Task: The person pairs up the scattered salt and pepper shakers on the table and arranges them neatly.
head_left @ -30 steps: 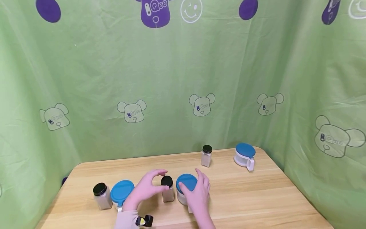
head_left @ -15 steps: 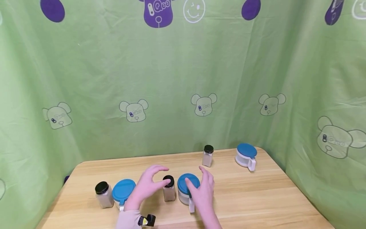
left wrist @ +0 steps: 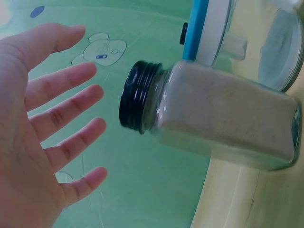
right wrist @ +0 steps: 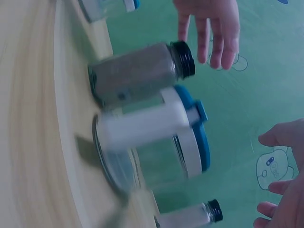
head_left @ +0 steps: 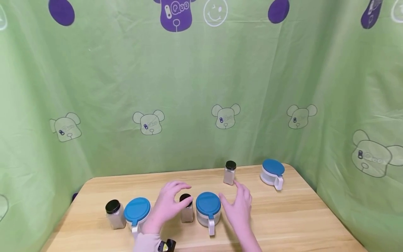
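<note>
My left hand (head_left: 168, 206) hovers just left of the middle square jar with a black lid (head_left: 187, 214), its fingers spread. In the left wrist view that jar (left wrist: 223, 114) stands apart from the fingers, full of pale powder. Beside it is a round glass jar (head_left: 208, 206) with a blue lid and a white handle facing me. My right hand (head_left: 240, 210) is just right of this blue-lidded jar, fingers parted and holding nothing. A visible gap separates the right hand (right wrist: 287, 175) from the blue-lidded jar (right wrist: 152, 128) in the right wrist view.
To the left stand another black-lidded jar (head_left: 115, 215) and a blue-lidded jar (head_left: 136, 210), partly behind the left wrist. Farther back are a black-lidded jar (head_left: 230, 173) and a blue-lidded jar (head_left: 272, 173). A green curtain (head_left: 189, 77) surrounds the wooden table (head_left: 296, 224).
My right hand has left the middle blue-lidded jar and moved right, uncovering its handle. The left hand stays close to the middle black-lidded jar. The jars stand where they were.
</note>
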### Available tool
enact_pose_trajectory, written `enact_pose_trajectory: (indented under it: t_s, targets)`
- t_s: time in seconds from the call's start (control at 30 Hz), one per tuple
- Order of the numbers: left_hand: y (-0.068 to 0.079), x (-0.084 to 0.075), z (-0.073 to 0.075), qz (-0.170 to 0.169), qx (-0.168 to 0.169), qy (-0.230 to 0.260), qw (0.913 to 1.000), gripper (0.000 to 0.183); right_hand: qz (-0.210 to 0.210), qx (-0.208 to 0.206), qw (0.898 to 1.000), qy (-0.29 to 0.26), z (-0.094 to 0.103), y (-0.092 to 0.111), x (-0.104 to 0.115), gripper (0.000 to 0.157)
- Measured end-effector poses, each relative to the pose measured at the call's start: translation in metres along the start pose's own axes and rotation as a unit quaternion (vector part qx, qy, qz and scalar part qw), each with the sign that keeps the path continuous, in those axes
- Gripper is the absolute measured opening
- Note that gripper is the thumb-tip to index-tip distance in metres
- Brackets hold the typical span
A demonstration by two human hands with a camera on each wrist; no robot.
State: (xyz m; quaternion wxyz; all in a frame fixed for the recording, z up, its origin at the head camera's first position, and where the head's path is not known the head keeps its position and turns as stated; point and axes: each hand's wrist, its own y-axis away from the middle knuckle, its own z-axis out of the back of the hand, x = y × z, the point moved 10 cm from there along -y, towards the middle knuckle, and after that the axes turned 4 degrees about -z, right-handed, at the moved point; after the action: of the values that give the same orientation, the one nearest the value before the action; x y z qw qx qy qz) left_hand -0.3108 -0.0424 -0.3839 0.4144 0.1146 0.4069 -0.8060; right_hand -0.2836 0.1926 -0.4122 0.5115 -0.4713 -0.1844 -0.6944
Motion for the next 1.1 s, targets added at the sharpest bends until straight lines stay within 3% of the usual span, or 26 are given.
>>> enact_pose_trajectory:
  t_s: [0.13,0.3,0.63,0.87,1.1]
  targets:
    - [-0.001,-0.014,0.001,-0.041,-0.023,-0.018,0.9987,0.033,0.012,-0.006,1.000,0.018,0.009,-0.006,-0.004,0.068]
    - [-0.001,-0.029,-0.004,-0.069,-0.027,-0.036,0.9966,0.035,0.026,-0.011,0.999,0.038,0.019,-0.013,-0.009,0.069]
    - [-0.003,-0.043,-0.018,-0.071,-0.013,-0.061,0.9955,0.037,0.048,-0.009,0.996,0.080,0.033,-0.029,-0.016,0.071]
    - [-0.003,-0.059,-0.027,-0.098,-0.030,-0.092,0.9905,0.035,0.060,-0.003,0.994,0.094,0.043,-0.042,-0.021,0.073]
    - [-0.006,-0.071,-0.037,-0.106,-0.016,-0.105,0.9887,0.034,0.086,-0.016,0.991,0.104,0.052,-0.054,-0.024,0.074]
